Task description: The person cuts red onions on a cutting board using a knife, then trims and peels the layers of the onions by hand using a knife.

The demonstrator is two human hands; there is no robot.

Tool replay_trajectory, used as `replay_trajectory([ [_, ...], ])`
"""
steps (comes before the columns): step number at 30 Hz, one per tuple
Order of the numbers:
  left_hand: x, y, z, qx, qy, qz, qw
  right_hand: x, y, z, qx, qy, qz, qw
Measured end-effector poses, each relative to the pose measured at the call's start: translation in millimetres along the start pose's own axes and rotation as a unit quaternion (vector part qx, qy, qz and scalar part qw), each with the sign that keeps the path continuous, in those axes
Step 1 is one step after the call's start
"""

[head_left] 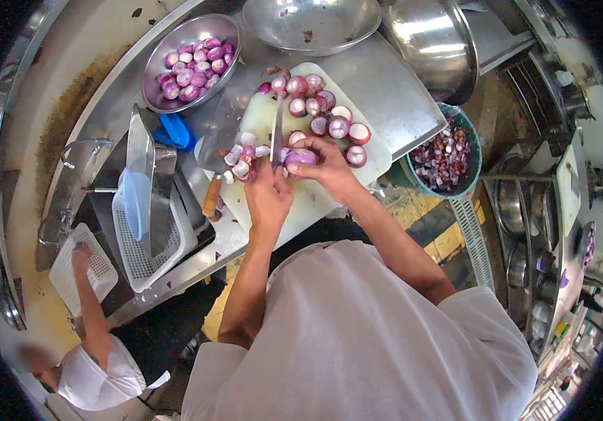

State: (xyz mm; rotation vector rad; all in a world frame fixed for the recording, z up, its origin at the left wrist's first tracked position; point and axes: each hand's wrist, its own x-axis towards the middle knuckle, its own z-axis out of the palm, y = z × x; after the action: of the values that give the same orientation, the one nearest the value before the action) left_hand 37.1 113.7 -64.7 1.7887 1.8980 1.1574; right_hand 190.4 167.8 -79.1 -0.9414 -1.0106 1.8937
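Purple onion, smooth, rounded and glossy, is resting in the right hand over the pale, flat cutting board. Its fingers are curling around the onion, parted only by the onion's width. Beside it, the left hand is keeping its fingers folded around the knife, the grip itself hidden; the narrow metal blade is pointing toward the far side. Both forearms are slanting in from the near side, bringing the hands close together. Pale onion pieces are lying left of the left hand, near a wooden handle. Cut onions are clustering toward the board's far right, while a shiny metal bowl is holding purple-and-white onions at far left.
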Motion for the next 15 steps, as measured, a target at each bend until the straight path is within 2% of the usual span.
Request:
replay_trajectory([
  [1,0.4,-6.9,0.2,0.001,0.003,0.003,1.000,1.2,0.4,-1.7,-0.024,-0.015,-0.006,1.000],
  [3,4.6,-17.3,-4.3,-0.088,-0.021,-0.115,0.989,1.6,-4.1,-3.8,-0.048,-0.033,-0.014,0.998],
  [4,5.6,-17.6,-6.6,-0.103,-0.024,-0.144,0.984,-0.8,-9.4,-4.2,0.000,-0.072,0.007,0.997],
  [6,8.3,-13.4,-11.9,-0.098,-0.028,-0.157,0.982,-1.8,-13.6,-4.6,0.101,-0.122,0.057,0.986],
  [10,14.3,2.5,-27.1,-0.102,-0.072,-0.206,0.971,-1.1,-13.1,-6.3,0.117,-0.108,0.097,0.982],
  [11,15.3,7.1,-33.0,-0.102,-0.070,-0.205,0.971,1.5,-8.8,-6.3,0.076,-0.094,0.072,0.990],
  [13,16.7,16.5,-44.9,-0.122,-0.117,-0.119,0.978,5.0,-4.1,-6.9,0.035,-0.079,0.046,0.995],
  [14,17.1,20.4,-50.2,-0.122,-0.116,-0.119,0.978,6.0,-2.0,-8.2,0.009,-0.066,0.019,0.998],
  [15,17.1,23.4,-55.3,-0.109,-0.155,-0.085,0.978,6.5,-1.5,-8.3,-0.017,-0.052,-0.008,0.998],
])
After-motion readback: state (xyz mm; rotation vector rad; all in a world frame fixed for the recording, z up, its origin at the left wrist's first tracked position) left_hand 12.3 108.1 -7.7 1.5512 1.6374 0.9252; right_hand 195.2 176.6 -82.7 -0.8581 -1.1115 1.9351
